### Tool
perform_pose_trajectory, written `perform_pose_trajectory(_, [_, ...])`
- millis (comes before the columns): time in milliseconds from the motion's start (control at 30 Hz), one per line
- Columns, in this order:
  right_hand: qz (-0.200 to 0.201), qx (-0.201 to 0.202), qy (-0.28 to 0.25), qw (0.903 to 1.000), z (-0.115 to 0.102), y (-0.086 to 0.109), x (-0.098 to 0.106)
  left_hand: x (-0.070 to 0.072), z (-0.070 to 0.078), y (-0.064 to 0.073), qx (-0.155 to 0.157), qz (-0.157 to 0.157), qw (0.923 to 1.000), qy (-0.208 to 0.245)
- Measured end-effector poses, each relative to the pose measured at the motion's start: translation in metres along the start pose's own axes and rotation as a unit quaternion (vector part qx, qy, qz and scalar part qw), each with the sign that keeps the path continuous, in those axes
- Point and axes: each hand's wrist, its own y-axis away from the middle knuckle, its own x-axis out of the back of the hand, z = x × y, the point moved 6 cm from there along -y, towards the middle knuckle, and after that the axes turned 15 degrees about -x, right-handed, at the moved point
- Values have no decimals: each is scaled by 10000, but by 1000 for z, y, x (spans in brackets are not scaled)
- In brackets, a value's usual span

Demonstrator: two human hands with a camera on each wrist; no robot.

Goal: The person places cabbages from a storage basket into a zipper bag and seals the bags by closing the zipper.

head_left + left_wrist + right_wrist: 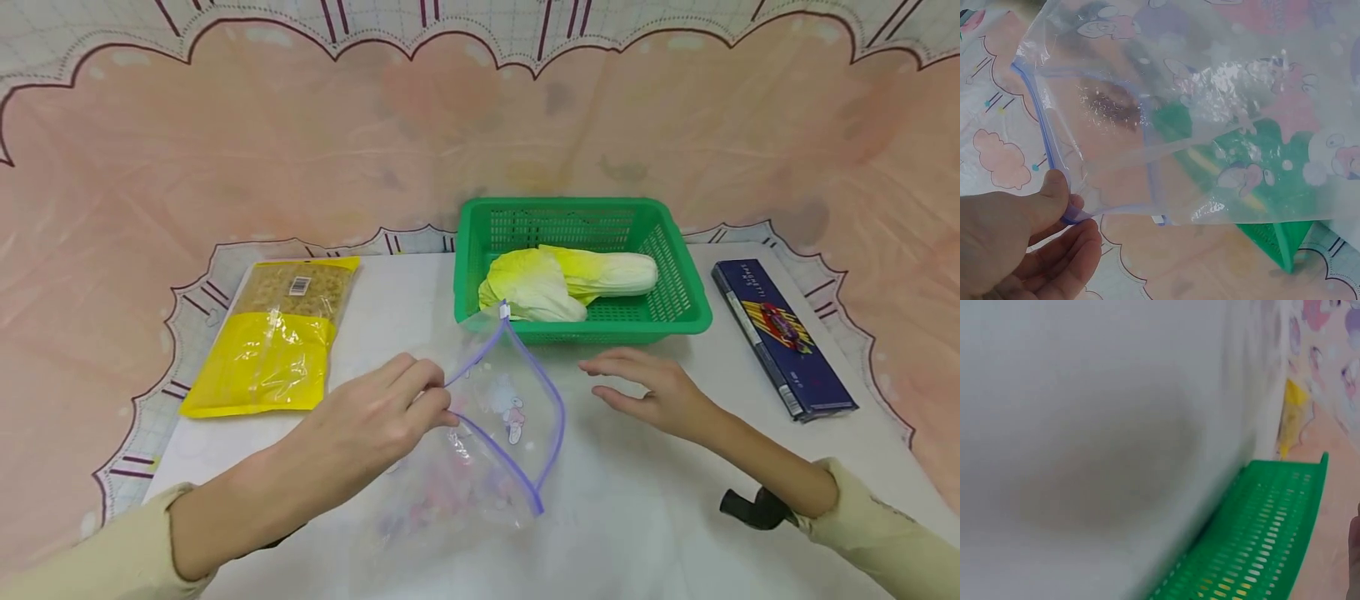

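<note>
Pinching the clear bag [468,483], left fingers [430,406] curl.

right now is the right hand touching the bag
Apart: the head view shows a strip of white table between the right hand and the bag.

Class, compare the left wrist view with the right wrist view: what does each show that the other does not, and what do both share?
Only the left wrist view: the left hand pinching the zip edge of the clear printed bag.
Only the right wrist view: part of the yellow packet and, at the right border, a sliver of the right hand.
Both: part of the green basket and some of the bag's printed plastic.
</note>
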Motion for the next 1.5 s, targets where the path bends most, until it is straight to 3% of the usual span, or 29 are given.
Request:
perform_pose_trajectory(267, [161,-679,-1,9976,19,-39,19,-5,0,2,90,-155,9998,105])
perform_pose_trajectory(667, [-474,-1198,882,9877,60,-87,34,-10,0,4,177,-301,9990,280])
perform_pose_trajectory(733, [-826,-1537,1073,9788,70,-94,36,-11,0,4,184,-277,9991,278])
perform_pose_trajectory(833, [-1494,-2030,1410,9574,90,-103,39,-12,-1,4,195,-225,9992,273])
perform_pose_trajectory(933, [-2020,-2229,1688,9386,110,-112,40,-13,-1,4,209,-201,9991,311])
perform_pose_trajectory(1200, [-2663,-2347,1829,9168,136,-125,35,-15,-2,7,216,-102,9986,465])
perform_pose_trajectory(1500, [-3477,-2904,1138,8842,154,-132,20,-15,-4,10,391,-173,9973,594])
